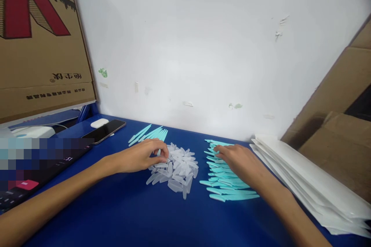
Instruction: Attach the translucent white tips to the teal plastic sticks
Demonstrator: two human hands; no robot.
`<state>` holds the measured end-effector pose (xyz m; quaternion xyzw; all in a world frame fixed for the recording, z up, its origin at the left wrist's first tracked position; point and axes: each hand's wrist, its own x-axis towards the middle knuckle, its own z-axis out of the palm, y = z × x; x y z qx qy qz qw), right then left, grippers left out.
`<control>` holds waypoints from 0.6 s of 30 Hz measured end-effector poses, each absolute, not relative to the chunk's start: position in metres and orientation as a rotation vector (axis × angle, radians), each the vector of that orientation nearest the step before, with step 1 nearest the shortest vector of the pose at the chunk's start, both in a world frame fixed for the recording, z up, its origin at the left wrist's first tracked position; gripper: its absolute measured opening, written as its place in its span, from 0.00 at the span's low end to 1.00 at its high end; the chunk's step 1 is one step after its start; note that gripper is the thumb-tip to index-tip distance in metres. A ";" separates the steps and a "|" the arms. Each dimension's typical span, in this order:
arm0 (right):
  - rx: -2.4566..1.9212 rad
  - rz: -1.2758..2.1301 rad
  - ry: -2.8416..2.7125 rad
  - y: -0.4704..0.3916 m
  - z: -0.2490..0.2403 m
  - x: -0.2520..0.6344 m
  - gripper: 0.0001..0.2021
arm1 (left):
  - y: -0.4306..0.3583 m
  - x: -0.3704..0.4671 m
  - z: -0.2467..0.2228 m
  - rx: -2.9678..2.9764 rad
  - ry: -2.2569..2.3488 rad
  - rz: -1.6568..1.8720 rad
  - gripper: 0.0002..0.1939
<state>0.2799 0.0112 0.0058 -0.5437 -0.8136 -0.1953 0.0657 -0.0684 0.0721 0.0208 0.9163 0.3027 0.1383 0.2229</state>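
My left hand (pixel 152 154) is closed in a pinch at the left edge of a loose pile of translucent plastic blade caps (pixel 181 166). A small pale cap seems to be between its thumb and fingertips. To the right, my right hand (pixel 236 158) reaches over a row of turquoise eyebrow razors (pixel 223 181), laid roughly side by side. Its fingers are drawn together on a razor near the row's far end; the thumb is mostly hidden. Behind my left hand lies a smaller group of turquoise razors (pixel 142 134), partly covered by the hand.
On the blue table (pixel 139 216), a phone (pixel 106 131) and a white case (pixel 99 123) lie at the back left, beside a dark keyboard-like device (pixel 58 173). White paper-like sheets (pixel 307 181) are stacked at right. Cardboard (pixel 43 58) stands left, a white wall (pixel 185 46) behind.
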 end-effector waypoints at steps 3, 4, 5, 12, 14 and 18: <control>-1.647 -0.622 -2.452 0.008 0.010 0.274 0.09 | 0.071 -0.066 0.021 2.564 0.815 0.474 0.15; -1.635 -0.619 -2.453 0.006 0.012 0.272 0.09 | 0.071 -0.065 0.021 2.574 0.804 0.494 0.15; -1.624 -0.607 -2.451 0.005 0.013 0.269 0.09 | 0.070 -0.064 0.021 2.580 0.792 0.511 0.15; -1.568 -0.381 -2.387 0.002 0.012 0.265 0.13 | 0.065 -0.060 0.021 2.578 0.779 0.543 0.13; -1.549 -0.331 -2.380 0.001 0.012 0.264 0.13 | 0.064 -0.059 0.020 2.576 0.786 0.549 0.13; -1.465 -0.200 -2.336 -0.006 0.019 0.256 0.13 | 0.061 -0.056 0.021 2.507 0.833 0.662 0.12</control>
